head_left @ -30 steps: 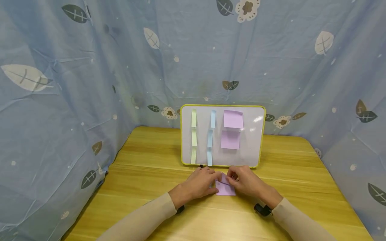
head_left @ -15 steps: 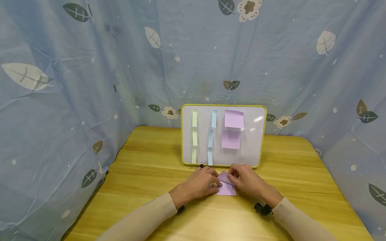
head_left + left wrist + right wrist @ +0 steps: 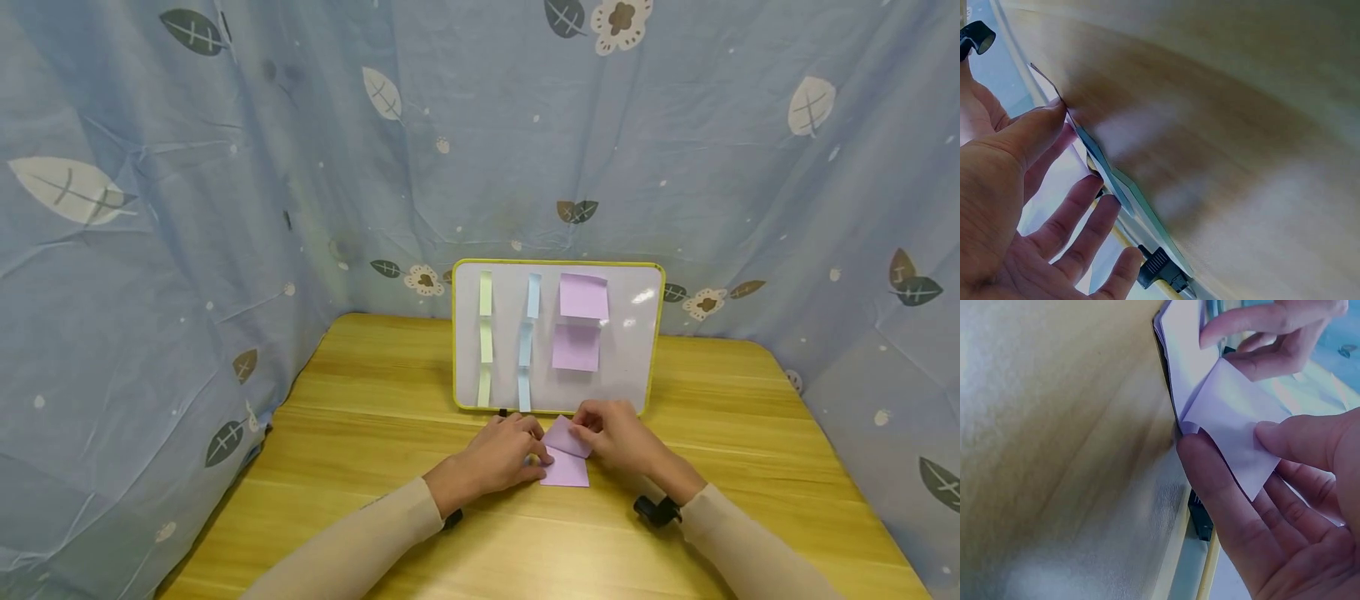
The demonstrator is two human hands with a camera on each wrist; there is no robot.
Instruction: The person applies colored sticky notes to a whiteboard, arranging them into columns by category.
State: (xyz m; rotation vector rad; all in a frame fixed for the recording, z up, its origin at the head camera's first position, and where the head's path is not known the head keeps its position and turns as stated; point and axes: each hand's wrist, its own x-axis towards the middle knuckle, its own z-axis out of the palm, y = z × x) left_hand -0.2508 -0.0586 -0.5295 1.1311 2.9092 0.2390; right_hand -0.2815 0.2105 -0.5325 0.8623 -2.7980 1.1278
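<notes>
A pad of purple sticky notes (image 3: pixel 567 473) lies on the table before the whiteboard. My left hand (image 3: pixel 495 457) rests over its left side, index fingertip pressing on the top and thumb beside the edge. My right hand (image 3: pixel 618 437) pinches the top sticky note (image 3: pixel 1241 419) between thumb and fingers. This note is peeled up and curls, its raised end tilted away from the pad, its lower edge still against it. In the left wrist view, a blue strip pad (image 3: pixel 1102 159) and a green strip pad (image 3: pixel 1150 209) lie by my left fingers, mostly hidden in the head view.
A yellow-framed whiteboard (image 3: pixel 626 358) stands upright behind the hands. It bears green strips (image 3: pixel 486 340), blue strips (image 3: pixel 526 343) and two purple notes (image 3: pixel 583 297) in columns. A black clip (image 3: pixel 1163 269) sits at its lower edge. Patterned curtains (image 3: pixel 480 142) surround the wooden table (image 3: pixel 375 375).
My right hand has moved up and slightly right, lifting the top purple note further off the pad. My left hand stays in place on the pad.
</notes>
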